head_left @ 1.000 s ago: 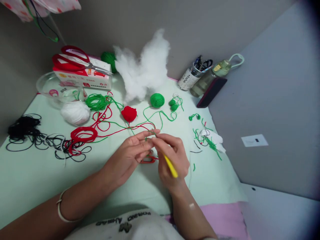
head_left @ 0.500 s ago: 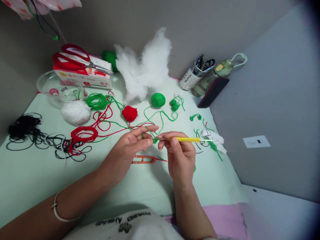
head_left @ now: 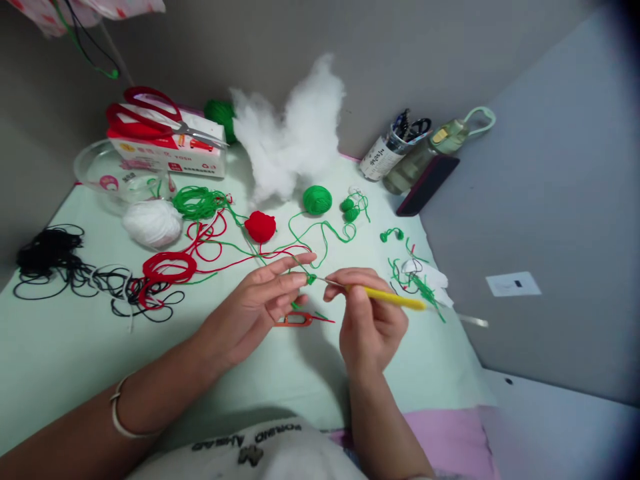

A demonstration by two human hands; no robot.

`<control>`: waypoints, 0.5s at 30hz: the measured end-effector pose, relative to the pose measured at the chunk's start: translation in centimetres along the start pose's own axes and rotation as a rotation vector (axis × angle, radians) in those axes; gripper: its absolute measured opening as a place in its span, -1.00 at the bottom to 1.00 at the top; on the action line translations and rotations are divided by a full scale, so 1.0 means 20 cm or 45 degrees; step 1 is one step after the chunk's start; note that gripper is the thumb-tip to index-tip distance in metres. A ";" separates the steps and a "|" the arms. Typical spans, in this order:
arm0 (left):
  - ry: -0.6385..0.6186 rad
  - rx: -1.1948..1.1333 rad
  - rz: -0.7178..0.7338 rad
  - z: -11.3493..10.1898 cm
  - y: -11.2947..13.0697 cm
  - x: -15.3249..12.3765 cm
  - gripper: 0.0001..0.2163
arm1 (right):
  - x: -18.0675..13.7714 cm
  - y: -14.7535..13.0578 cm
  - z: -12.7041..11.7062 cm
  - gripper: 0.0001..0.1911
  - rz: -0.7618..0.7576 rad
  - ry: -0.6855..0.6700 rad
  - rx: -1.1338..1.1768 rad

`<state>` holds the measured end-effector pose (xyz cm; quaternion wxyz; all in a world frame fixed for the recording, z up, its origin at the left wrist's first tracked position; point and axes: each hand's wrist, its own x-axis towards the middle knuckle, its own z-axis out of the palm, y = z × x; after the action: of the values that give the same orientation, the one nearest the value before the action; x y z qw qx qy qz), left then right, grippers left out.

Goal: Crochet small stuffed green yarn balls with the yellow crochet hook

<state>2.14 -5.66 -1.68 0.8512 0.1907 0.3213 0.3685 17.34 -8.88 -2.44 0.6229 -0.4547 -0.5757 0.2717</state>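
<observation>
My left hand (head_left: 260, 303) pinches a small green crochet piece (head_left: 311, 279), with green yarn running over its raised forefinger. My right hand (head_left: 370, 317) grips a yellow-handled crochet hook (head_left: 387, 297), whose metal tip pokes into the green piece. The yarn trails back to a green yarn ball (head_left: 317, 199) on the pale green mat (head_left: 75, 360). Orange thread snips (head_left: 295, 320) lie on the mat just under my left fingers.
On the mat lie a red crochet ball (head_left: 260, 226), red yarn coils (head_left: 167, 267), black yarn (head_left: 50, 257), white yarn (head_left: 153, 223) and white stuffing (head_left: 293, 143). Red scissors (head_left: 150, 117) rest on a box. A pen cup (head_left: 383, 153), bottle (head_left: 430, 150) and phone (head_left: 427, 185) stand far right.
My right hand turned the hook from pointing down toward me to lying level, then tilted its handle down to the right; the tip stays at the green piece. The left hand barely moved.
</observation>
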 end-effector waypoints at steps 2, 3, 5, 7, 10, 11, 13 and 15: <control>-0.001 0.043 0.064 0.00 0.01 0.00 -0.67 | 0.02 0.00 0.01 -0.77 0.140 -0.009 0.232; -0.018 0.079 0.094 0.00 0.01 0.00 -0.68 | 0.03 0.00 0.02 -0.79 0.174 -0.033 0.274; -0.042 0.153 0.138 0.01 0.01 -0.01 -0.69 | 0.03 0.00 0.03 -0.80 0.180 -0.066 0.252; 0.000 0.216 0.181 0.01 0.00 -0.01 -0.69 | 0.02 0.00 0.03 -0.78 0.126 -0.064 0.143; 0.096 0.235 0.209 0.02 -0.01 0.00 -0.65 | -0.02 0.00 0.03 -0.70 -0.056 -0.115 -0.195; 0.100 0.208 0.186 0.02 -0.01 0.00 -0.66 | -0.03 0.00 0.02 -0.67 -0.139 -0.143 -0.335; 0.054 0.107 0.082 0.01 -0.01 0.01 -0.73 | -0.04 0.01 0.01 -0.62 -0.267 -0.176 -0.532; 0.006 0.004 -0.009 0.01 -0.01 0.02 -0.81 | -0.03 0.01 0.00 -0.64 -0.256 -0.136 -0.491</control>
<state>2.54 -5.43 -1.88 0.8513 0.1902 0.3247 0.3655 17.25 -9.33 -2.85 0.5170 -0.4909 -0.6915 0.1168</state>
